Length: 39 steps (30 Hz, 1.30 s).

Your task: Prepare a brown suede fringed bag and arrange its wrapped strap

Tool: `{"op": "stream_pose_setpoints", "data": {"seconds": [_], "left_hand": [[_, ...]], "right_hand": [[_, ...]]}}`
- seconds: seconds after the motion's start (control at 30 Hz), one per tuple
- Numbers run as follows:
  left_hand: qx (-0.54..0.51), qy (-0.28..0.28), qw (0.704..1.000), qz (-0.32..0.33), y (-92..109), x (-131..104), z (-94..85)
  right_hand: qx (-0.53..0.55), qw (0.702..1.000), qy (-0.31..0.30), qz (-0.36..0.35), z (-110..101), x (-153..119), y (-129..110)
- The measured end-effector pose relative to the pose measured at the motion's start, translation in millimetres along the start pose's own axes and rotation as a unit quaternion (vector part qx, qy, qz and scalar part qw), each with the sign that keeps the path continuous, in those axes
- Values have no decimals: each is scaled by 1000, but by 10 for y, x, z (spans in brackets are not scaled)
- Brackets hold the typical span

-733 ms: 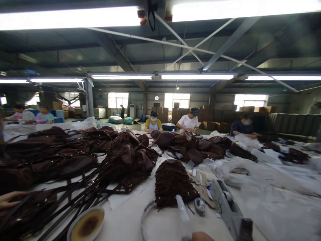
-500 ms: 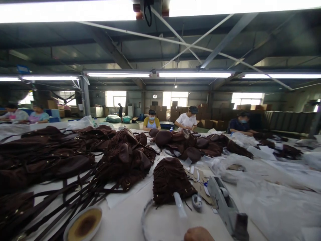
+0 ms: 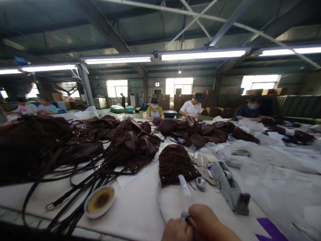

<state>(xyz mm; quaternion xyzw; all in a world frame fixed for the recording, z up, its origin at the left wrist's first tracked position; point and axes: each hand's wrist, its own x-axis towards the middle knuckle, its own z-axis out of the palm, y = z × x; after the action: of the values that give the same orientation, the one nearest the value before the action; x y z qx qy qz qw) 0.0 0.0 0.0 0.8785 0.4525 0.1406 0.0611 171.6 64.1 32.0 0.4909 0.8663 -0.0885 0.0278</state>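
Observation:
At the bottom edge, my left hand and my right hand are close together, fingers closed on a strap end with a small dark grey piece showing between them. The pale wrapped strap curves from a dark brown fringed bag down to my left hand. The bag lies flat just beyond my hands. A whitish wrapped strip sticks out from its near edge, beside a small wrapped coil. My fingers hide most of the strap end.
A grey tape dispenser stands right of the bag, near purple strips. A round dish with a dark-stained yellow pad lies left. Brown bags and loose straps are heaped beyond. Clear plastic covers the right. Several people work opposite.
The view has tilted down. My left hand has come into sight, meeting my right hand at the strap. At the far left, a brown bag has risen, with what looks like a person's arm beside it.

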Motion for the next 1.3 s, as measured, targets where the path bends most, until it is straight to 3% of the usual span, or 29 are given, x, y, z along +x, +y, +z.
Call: {"op": "stream_pose_setpoints", "data": {"seconds": [0.1, 0.17, 0.27, 0.4, 0.5, 0.67, 0.9, 1.07, 1.17, 1.3], "left_hand": [[64, -1, 997, 42, -75, -33, -160], [85, -4, 995, 54, -108, -47, -248], [75, 4, 997, 25, -31, -48, -232], [83, 39, 993, -72, 210, -35, -87], [87, 22, 992, -86, 274, -17, -147], [76, -51, 996, 15, 48, 4, -452], [66, -39, 996, 38, -206, 61, -371], [-6, -86, 994, 67, -270, 148, -511], [15, -92, 994, 55, -288, 189, -497], [43, -16, 999, 27, -301, 197, -277]], "right_hand": [[-13, 990, -14, -141, -148, -37, 50], [1, 987, -16, -158, -204, -43, 87], [30, 995, 3, -91, -215, -45, 98], [49, 998, -3, 47, -181, -66, 46], [53, 996, -23, 61, -178, -72, 22], [67, 997, -27, -23, -234, -52, 96], [92, 986, -18, -138, -283, 28, 225], [114, 980, 3, -161, -221, 61, 234], [137, 981, 42, -134, -155, -4, 304], [152, 976, 144, 61, -186, 12, 647]]}}
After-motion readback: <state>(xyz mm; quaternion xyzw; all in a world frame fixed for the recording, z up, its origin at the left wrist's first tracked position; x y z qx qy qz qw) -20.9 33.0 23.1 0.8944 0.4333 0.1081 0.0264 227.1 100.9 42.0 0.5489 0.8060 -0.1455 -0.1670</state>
